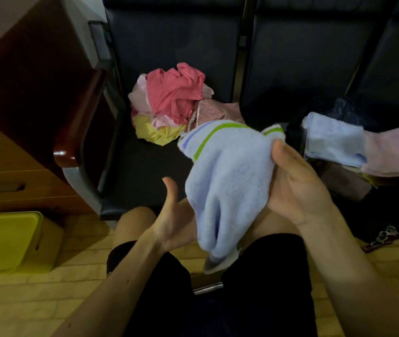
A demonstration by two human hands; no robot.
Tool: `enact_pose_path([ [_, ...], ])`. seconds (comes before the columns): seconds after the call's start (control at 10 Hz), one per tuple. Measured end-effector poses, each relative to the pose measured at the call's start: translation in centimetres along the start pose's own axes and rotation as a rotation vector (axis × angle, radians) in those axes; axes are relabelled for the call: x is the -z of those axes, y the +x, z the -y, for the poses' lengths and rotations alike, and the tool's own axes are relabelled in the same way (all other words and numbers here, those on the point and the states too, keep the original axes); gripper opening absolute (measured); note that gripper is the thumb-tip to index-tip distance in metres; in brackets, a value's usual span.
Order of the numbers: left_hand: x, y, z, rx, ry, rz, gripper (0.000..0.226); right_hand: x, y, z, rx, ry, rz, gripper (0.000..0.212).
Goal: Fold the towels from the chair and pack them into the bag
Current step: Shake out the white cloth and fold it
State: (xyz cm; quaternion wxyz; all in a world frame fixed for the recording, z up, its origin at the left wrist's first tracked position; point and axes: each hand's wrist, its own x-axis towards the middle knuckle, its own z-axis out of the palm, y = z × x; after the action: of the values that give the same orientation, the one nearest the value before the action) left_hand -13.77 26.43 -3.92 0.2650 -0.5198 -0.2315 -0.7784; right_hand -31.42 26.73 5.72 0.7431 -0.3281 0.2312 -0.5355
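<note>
Dark chair (145, 166) seats, tiled floor. Right hand (298, 188), centre right: grip closed on the blue towel (230, 186), thumb pinching its striped top edge; cloth hangs bunched at centre. Left hand (176, 222), lower left of it: palm open, thumb clear, fingers hidden under cloth. Crumpled pile (169, 100) on chair, upper centre. Folded towels (334, 139) atop the bag (375, 207), right edge. Step: folding, barely begun. Next likely needs the left hand to catch a loose corner.

Scene is being lit dimly: the chair seats (145, 169) are being lost in shadow, the tiled floor (23, 300) being lit warmer. Glare is being thrown off the glossy armrest (63, 154). Edges are being bent by wide-angle distortion, and the blue towel (230, 190) is being softened by blur.
</note>
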Motion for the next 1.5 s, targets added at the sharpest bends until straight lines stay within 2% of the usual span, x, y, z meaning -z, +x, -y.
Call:
enact_pose_path([
  [0.1, 1.6, -4.4, 0.8, 0.426, 0.635, -0.950, 0.098, -0.7, 0.2, 0.6, -0.006, -0.088, -0.092, 0.022],
  [0.2, -0.3, -3.4, -1.2, 0.739, 1.031, -1.325, 0.050, -0.8, 0.4, 0.8, -0.021, -0.242, -0.179, 0.028],
  [0.3, -2.4, -4.0, -2.0, 0.763, 1.101, -1.318, 0.047, -0.9, 0.5, 1.0, -0.018, -0.353, -0.186, 0.028],
  [0.4, -2.5, -3.0, -1.4, 0.752, 1.069, -1.373, 0.054, -1.1, 0.7, 1.5, 0.009, -0.353, -0.179, 0.030],
  [0.5, -2.5, -2.8, -1.0, 0.629, 1.031, -1.490, 0.050, -0.8, 1.0, 1.6, 0.019, -0.364, -0.207, 0.028],
  [0.6, -3.6, -1.1, -1.2, 0.513, 1.014, -1.572, 0.027, 0.3, 1.7, 1.4, 0.016, -0.384, -0.362, 0.023],
  [0.7, -3.8, -1.0, -1.4, 0.430, 0.920, -1.694, 0.018, 1.8, 2.4, 1.1, -0.007, -0.379, -0.490, 0.017],
  [0.8, -3.0, 0.2, -1.7, 0.282, 0.806, -1.785, 0.020, 2.5, 2.8, 0.3, -0.043, -0.274, -0.517, 0.028],
  [0.9, -2.9, 1.7, -2.6, 0.183, 0.543, -1.750, 0.038, 2.8, 2.4, -2.3, -0.167, -0.113, -0.449, 0.059],
  [1.0, -3.0, 2.4, -3.1, 0.058, 0.430, -1.686, 0.032, 4.4, 0.7, -6.6, -0.344, 0.021, -0.332, 0.032],
  [1.1, -2.6, 2.5, -3.1, -0.036, 0.428, -1.643, 0.040, 5.5, -1.4, -9.6, -0.488, -0.019, -0.221, 0.049],
  [1.2, -3.3, 2.5, -3.1, 0.003, 0.419, -1.629, 0.054, 4.3, -2.2, -8.8, -0.421, 0.000, -0.168, 0.086],
  [1.3, -3.6, 1.1, -3.8, 0.089, 0.489, -1.605, 0.059, 3.8, -1.5, -8.1, -0.352, -0.076, -0.241, 0.062],
  [1.4, -4.1, 0.6, -3.8, 0.137, 0.503, -1.512, 0.057, 3.2, -1.1, -6.7, -0.296, -0.109, -0.374, 0.033],
  [1.5, -4.3, 0.4, -3.5, 0.225, 0.661, -1.659, 0.069, 2.9, -0.9, -5.4, -0.207, -0.256, -0.488, 0.022],
])
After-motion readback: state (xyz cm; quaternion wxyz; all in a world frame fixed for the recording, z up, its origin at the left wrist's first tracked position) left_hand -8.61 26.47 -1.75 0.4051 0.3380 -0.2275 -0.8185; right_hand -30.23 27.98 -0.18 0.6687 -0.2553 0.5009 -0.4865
